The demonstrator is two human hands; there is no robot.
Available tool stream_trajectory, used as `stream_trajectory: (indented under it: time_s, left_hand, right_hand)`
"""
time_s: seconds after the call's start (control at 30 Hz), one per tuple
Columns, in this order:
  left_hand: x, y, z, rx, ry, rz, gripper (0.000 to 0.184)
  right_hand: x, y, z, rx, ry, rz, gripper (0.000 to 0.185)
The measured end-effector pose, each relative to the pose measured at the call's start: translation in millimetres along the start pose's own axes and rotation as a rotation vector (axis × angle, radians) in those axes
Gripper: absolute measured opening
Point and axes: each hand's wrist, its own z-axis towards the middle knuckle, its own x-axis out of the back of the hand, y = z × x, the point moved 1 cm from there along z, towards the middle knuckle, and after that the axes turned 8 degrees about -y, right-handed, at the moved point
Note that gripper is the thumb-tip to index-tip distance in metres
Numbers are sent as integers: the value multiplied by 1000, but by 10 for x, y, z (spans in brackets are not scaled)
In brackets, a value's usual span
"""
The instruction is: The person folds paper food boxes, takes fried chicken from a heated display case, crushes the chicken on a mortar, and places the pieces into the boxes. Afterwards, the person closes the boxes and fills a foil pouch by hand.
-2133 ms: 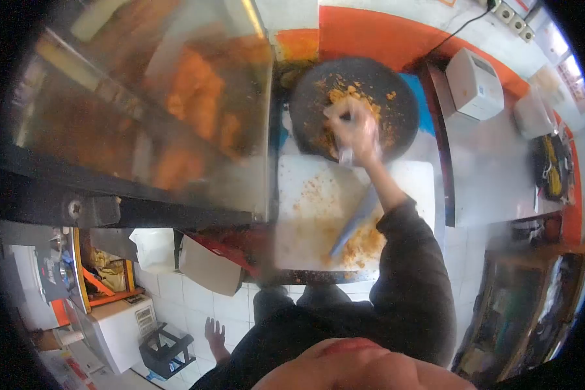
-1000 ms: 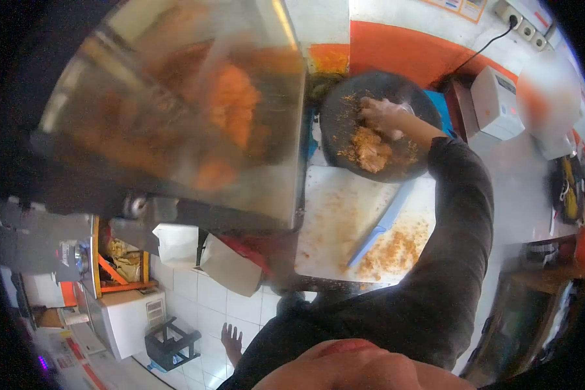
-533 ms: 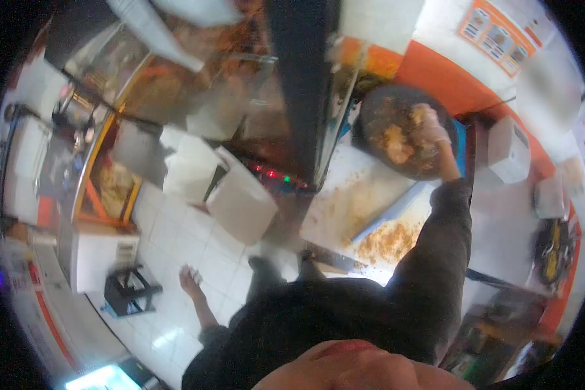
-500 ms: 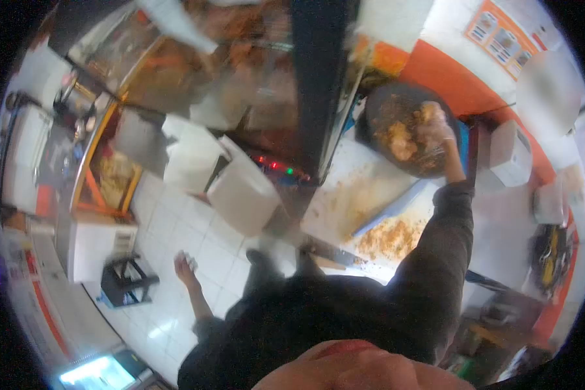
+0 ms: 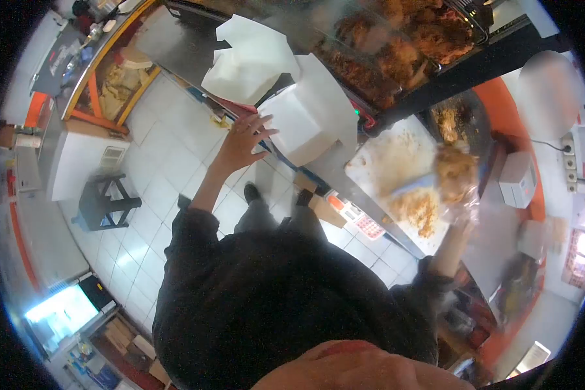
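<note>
My right hand (image 5: 461, 209), in a clear plastic glove, grips a piece of fried chicken (image 5: 457, 172) above the white cutting board (image 5: 377, 159). Motion blurs that hand and the chicken. Crumbs (image 5: 422, 211) are scattered on the board, beside a long bluish object (image 5: 411, 186) partly covered by the chicken. Behind it sits a dark round mortar (image 5: 478, 117) with brown food inside. My left hand (image 5: 244, 142) has its fingers spread at the near edge of an open white cardboard box (image 5: 312, 110); whether they touch it I cannot tell.
Another open white box (image 5: 250, 62) stands to the left. Beyond the counter, a display case holds several fried pieces (image 5: 396, 58). A white box-shaped container (image 5: 519, 181) stands at right. A dark stool (image 5: 109, 201) is on the tiled floor.
My right hand has come out of the mortar, toward me, with the fried chicken. My left hand has risen from beside my body to the white box. The view has turned.
</note>
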Motion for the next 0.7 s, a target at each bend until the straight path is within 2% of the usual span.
stream_trajectory:
  time_s: [0.03,0.07,0.13,0.17,0.27,0.3,0.37,0.4,0.47,0.5,0.57,0.6,0.67,0.7]
  left_hand:
    - [-75,-60,24,-109,-5,53,29]
    - [-165,-132,50,-121,-8,45,29]
    - [-367,-228,70,-226,-79,145,16]
    - [-426,-226,74,-245,-20,139,7]
    - [-438,-188,74,-166,-81,81,15]
    - [-437,-179,68,-146,-37,44,12]
    - [-453,-182,57,-118,-34,36,11]
    - [-466,-171,45,-82,-31,32,10]
    - [-482,-108,22,-56,-60,-16,10]
    - [-534,-117,32,-93,-10,-36,12]
    - [-514,-106,72,-119,30,-82,14]
    - [-479,-89,63,-119,26,-95,14]
    - [-457,-94,94,-108,-118,-114,20]
    - [-459,-108,107,-120,-120,-116,20]
  right_hand:
    - [-213,188,-29,-46,-12,-10,39]
    - [-425,374,-42,-91,-29,-25,40]
    - [-825,739,14,-201,-63,-74,41]
    - [-1013,914,103,-251,-78,-113,42]
    - [-1391,1419,691,-369,-142,-391,44]
    - [-1220,1647,1036,-103,-334,-807,45]
    - [-923,2222,1570,175,-508,-1215,46]
    - [-918,2518,1782,59,-271,-1743,48]
    - [-1073,2720,1819,-97,34,-2244,51]
    - [-1268,2623,1768,-231,67,-2203,55]
    - [-1794,2176,1647,-326,-105,-2296,63]
    - [-1887,2080,1591,-342,-104,-2298,63]
    - [-1954,1971,1529,-218,-312,-2157,63]
    - [-1830,2068,1554,-221,-298,-2155,63]
